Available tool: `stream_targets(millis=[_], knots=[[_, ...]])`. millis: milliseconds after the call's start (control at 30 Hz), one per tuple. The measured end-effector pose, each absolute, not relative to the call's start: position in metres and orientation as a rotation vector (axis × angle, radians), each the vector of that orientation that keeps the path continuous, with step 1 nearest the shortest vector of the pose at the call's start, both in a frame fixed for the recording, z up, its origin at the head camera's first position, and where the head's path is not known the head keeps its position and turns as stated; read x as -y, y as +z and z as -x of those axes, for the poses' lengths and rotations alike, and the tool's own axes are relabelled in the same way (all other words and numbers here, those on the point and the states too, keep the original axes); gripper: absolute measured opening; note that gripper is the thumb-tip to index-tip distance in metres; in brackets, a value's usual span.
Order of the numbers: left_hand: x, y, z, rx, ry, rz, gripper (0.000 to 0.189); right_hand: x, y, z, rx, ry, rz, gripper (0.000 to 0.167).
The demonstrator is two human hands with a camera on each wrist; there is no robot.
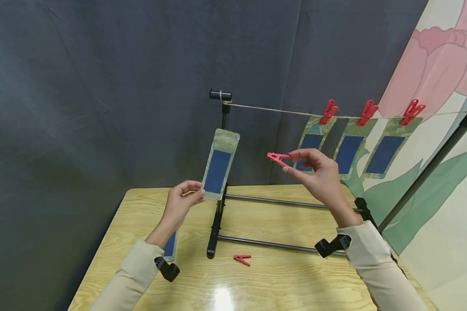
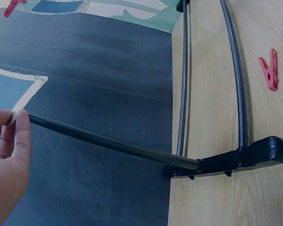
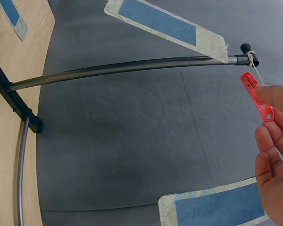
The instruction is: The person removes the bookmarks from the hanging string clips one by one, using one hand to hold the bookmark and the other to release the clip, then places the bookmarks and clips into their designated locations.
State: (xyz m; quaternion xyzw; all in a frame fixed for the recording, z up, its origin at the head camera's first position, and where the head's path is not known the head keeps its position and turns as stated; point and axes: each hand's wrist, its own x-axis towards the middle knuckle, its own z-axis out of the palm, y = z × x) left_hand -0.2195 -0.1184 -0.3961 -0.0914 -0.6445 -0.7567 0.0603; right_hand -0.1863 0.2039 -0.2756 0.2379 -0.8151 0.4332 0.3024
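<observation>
My left hand (image 1: 180, 202) pinches the lower left corner of a card (image 1: 216, 171), blue in the middle with a green patterned border. The card is held up in front of the rack's left post, its top below the string (image 1: 272, 109). Between thumb and fingers, my right hand (image 1: 321, 175) holds a red clothespin (image 1: 279, 158) in the air, right of the card and below the string. The right wrist view shows this red clothespin (image 3: 257, 96) at the thumb tip. Farther right, similar cards (image 1: 350, 149) hang from the string by red clothespins (image 1: 368, 113).
Another red clothespin (image 1: 242, 259) lies on the wooden table (image 1: 280, 280), in front of the black rack's lower bar (image 1: 268, 245). A further blue card (image 1: 170, 247) lies partly behind my left forearm. A dark curtain (image 1: 140, 86) hangs behind; a painted wall (image 1: 447, 185) stands at right.
</observation>
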Motion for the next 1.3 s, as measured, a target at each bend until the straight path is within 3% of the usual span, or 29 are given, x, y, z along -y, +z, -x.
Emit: stream_targets(millis=[1300], knots=[[0.149, -0.417, 0.208, 1.892, -2.286, 0.178, 0.024, -0.204, -0.310, 0.181, 2.213, 1.308, -0.611, 0.029]])
